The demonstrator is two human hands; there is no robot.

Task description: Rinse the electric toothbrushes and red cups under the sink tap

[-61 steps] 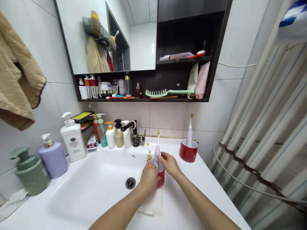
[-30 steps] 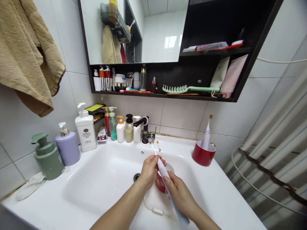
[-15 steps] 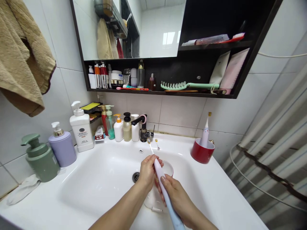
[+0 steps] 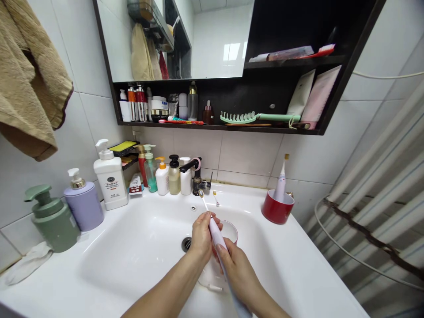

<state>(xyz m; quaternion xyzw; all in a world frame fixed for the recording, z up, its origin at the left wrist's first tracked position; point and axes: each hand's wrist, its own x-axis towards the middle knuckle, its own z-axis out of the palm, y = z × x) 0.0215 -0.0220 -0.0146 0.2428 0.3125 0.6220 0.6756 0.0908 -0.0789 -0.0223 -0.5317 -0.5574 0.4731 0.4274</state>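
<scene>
Both hands hold an electric toothbrush over the sink, its handle fading from pink to pale blue and its brush head pointing away from me. My left hand is closed near the neck, where the brush head meets the handle. My right hand is wrapped round the handle lower down. Behind the hands a cup with a pinkish rim stands in the sink, partly hidden by them. A small loose brush head lies on the sink's back ledge. Below the hands a white slender piece rests in the basin.
Beyond the sink is a black faucet. Several pump bottles line the left and back ledge. A red cup on the right holds another electric toothbrush. A dark cabinet hangs above; a brown towel hangs at left.
The toothbrush has tilted slightly, its brush head shifting a little left in view. Both hands keep their hold. The whole view has shifted slightly.
</scene>
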